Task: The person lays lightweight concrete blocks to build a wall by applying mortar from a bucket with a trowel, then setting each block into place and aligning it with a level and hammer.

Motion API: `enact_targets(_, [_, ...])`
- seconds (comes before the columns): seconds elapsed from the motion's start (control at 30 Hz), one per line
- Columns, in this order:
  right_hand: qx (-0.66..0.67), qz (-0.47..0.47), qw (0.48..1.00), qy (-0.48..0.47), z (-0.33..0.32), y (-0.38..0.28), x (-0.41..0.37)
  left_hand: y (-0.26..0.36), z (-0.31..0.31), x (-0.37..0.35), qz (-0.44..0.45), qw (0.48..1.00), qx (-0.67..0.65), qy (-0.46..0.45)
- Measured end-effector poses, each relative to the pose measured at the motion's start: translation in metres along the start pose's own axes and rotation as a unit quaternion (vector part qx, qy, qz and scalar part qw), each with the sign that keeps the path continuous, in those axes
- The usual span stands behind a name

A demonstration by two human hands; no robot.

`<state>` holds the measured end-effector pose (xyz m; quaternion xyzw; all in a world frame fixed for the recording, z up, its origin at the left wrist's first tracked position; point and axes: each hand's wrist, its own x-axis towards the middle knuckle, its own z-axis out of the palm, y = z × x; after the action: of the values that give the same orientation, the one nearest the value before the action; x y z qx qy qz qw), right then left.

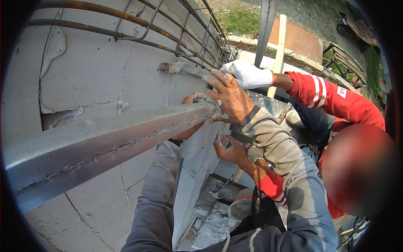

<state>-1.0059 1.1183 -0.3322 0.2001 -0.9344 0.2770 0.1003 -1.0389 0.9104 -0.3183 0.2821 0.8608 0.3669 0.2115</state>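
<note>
A square metal tube [117, 138] with a rough weld seam runs from the lower left to the middle of the view. My right hand [231, 96] lies over its far end, fingers spread and dusty, touching the tube and the wall's edge. Partly behind the tube, my left hand [194, 99] has its fingers curled round it from the wall side. A rough wooden piece [184, 68] sticks out just beyond my hands. Next to my right hand is a co-worker's white-gloved hand [247, 74]; the co-worker's bare hand [230, 150] is below it.
Block wall [84, 75] fills the left, with a rusty rebar cage [147, 27] along its top. A co-worker in red sleeves [344, 101] stands close at the right. Another metal bar [266, 31] and a pale pole [279, 54] rise beyond. A bucket [241, 206] is below.
</note>
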Motion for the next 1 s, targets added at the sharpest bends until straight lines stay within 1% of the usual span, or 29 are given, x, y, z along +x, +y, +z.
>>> enact_targets(0.03, [-0.012,-0.001,0.999,-0.04,-0.001,0.0,0.002,0.0,-0.001,0.001,0.001,1.0,0.0,0.0])
enact_targets(0.1, [-0.023,-0.003,0.996,-0.084,-0.001,-0.002,-0.001,0.0,-0.002,0.0,0.025,1.0,-0.001,0.0])
enact_targets(0.13, [0.023,0.029,0.998,-0.047,0.002,-0.005,-0.007,-0.002,-0.003,0.001,0.025,1.0,-0.003,0.001])
enact_targets(0.2, [0.065,0.06,0.996,-0.009,0.009,-0.012,-0.016,-0.006,-0.008,0.007,0.146,0.985,0.083,-0.045])
enact_targets(0.23, [0.088,0.088,0.992,0.029,0.013,-0.017,-0.02,-0.007,-0.008,0.008,0.147,0.985,0.083,-0.044])
enact_targets(0.3, [0.098,0.123,0.986,0.055,0.016,-0.023,-0.025,-0.009,-0.009,0.009,0.154,0.987,0.012,-0.052])
enact_targets(0.33, [0.103,0.14,0.982,0.069,0.016,-0.027,-0.026,-0.011,-0.009,0.008,0.153,0.987,0.013,-0.053])
enact_targets(0.4, [0.121,0.153,0.977,0.083,0.02,-0.029,-0.027,-0.012,-0.009,0.011,0.112,0.991,-0.024,-0.076])
enact_targets(0.43, [0.126,0.158,0.975,0.089,0.019,-0.03,-0.026,-0.013,-0.012,0.015,0.112,0.99,-0.025,-0.078])
enact_targets(0.5, [0.101,0.154,0.981,0.059,0.018,-0.032,-0.023,-0.014,-0.019,0.023,0.225,0.968,0.046,-0.106])
enact_targets(0.53, [0.102,0.156,0.981,0.057,0.017,-0.033,-0.024,-0.014,-0.02,0.025,0.223,0.968,0.043,-0.107])
enact_targets(0.6, [0.088,0.144,0.985,0.048,0.015,-0.033,-0.023,-0.014,-0.022,0.03,0.213,0.964,0.042,-0.153])
enact_targets(0.73, [0.083,0.136,0.986,0.053,0.018,-0.033,-0.023,-0.015,-0.023,0.032,0.246,0.96,0.016,-0.134])
enact_targets(0.8, [0.084,0.13,0.986,0.061,0.018,-0.033,-0.023,-0.02,-0.023,0.033,0.259,0.956,0.055,-0.124])
enact_targets(0.87, [0.095,0.129,0.985,0.06,0.02,-0.032,-0.023,-0.033,-0.022,0.031,0.261,0.955,0.04,-0.131])
enact_targets(0.9, [0.1,0.129,0.985,0.059,0.02,-0.03,-0.023,-0.033,-0.022,0.031,0.263,0.954,0.024,-0.139])
enact_targets(1.0, [0.127,0.127,0.981,0.068,0.022,-0.027,-0.024,-0.031,-0.026,0.034,0.285,0.947,0.032,-0.144])
